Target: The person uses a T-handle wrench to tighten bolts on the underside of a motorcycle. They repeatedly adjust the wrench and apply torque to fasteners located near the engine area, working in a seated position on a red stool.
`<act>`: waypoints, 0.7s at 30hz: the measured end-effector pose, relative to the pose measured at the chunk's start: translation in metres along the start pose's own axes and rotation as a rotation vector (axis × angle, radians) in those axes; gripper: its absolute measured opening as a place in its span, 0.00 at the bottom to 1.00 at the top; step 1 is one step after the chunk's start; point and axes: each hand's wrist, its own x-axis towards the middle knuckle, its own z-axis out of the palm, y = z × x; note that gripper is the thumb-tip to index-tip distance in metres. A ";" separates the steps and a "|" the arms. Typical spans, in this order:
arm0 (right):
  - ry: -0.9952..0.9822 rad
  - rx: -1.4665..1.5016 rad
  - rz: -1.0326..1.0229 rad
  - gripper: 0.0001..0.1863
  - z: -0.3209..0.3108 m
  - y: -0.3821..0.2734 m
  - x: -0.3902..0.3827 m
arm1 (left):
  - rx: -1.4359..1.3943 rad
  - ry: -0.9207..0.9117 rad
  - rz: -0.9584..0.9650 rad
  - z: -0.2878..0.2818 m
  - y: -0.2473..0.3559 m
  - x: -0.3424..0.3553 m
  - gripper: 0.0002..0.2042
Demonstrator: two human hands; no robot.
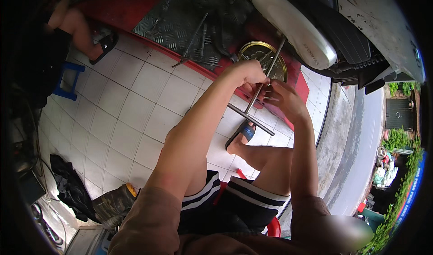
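Note:
A long metal T-handle wrench [254,98] slants between my hands. Its crossbar is at the near end, and the far end of its shaft reaches up to the silver cover [295,27] on the motorcycle. My left hand [252,75] is closed at the middle of the shaft. Opposite it, the bent fingers of my right hand [285,98] come together at the shaft just below. Some fingertips overlap there, so small details are hidden. Directly beyond my hands sits a round gold-rimmed tin [283,59] with small metal pieces in it, partly covered by my left hand.
The red platform [108,7] carries a dark tread plate [176,29] with several long tools. White tiles [149,93] cover the floor. A person's leg [83,36] and a blue stool [70,80] are at far left. A road [352,138] runs along the right.

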 end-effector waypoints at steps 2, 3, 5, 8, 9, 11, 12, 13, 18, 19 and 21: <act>-0.001 -0.101 -0.009 0.19 0.023 0.007 -0.028 | 0.093 0.042 0.018 0.005 0.004 0.001 0.11; -0.040 -0.029 -0.029 0.19 0.042 0.020 -0.032 | 0.190 0.090 -0.049 0.004 0.004 -0.009 0.11; 0.036 -0.046 -0.016 0.17 0.037 0.027 -0.034 | 0.272 0.135 -0.033 0.021 0.010 -0.001 0.12; 0.088 0.022 -0.075 0.13 0.032 0.045 -0.025 | 0.496 0.274 -0.025 0.029 0.009 0.013 0.13; 0.052 0.001 -0.048 0.12 0.031 0.047 -0.023 | 0.558 0.322 -0.019 0.030 0.009 0.015 0.13; -0.024 -0.043 0.004 0.09 0.030 0.049 -0.020 | 0.697 0.437 -0.005 0.034 0.006 0.015 0.13; -0.033 -0.005 0.029 0.06 0.031 0.050 -0.018 | 0.779 0.493 0.022 0.038 0.007 0.010 0.13; -0.045 0.021 0.015 0.06 0.032 0.049 -0.016 | 0.861 0.550 0.051 0.042 0.009 0.006 0.14; -0.157 0.060 -0.014 0.05 0.029 0.055 0.001 | 0.821 0.734 0.169 0.044 0.038 -0.058 0.17; -0.170 0.058 -0.016 0.05 0.030 0.055 0.003 | 0.822 0.833 0.219 0.039 0.039 -0.073 0.18; -0.156 0.091 -0.018 0.05 0.035 0.057 0.005 | 0.781 0.999 0.113 0.033 0.034 -0.108 0.21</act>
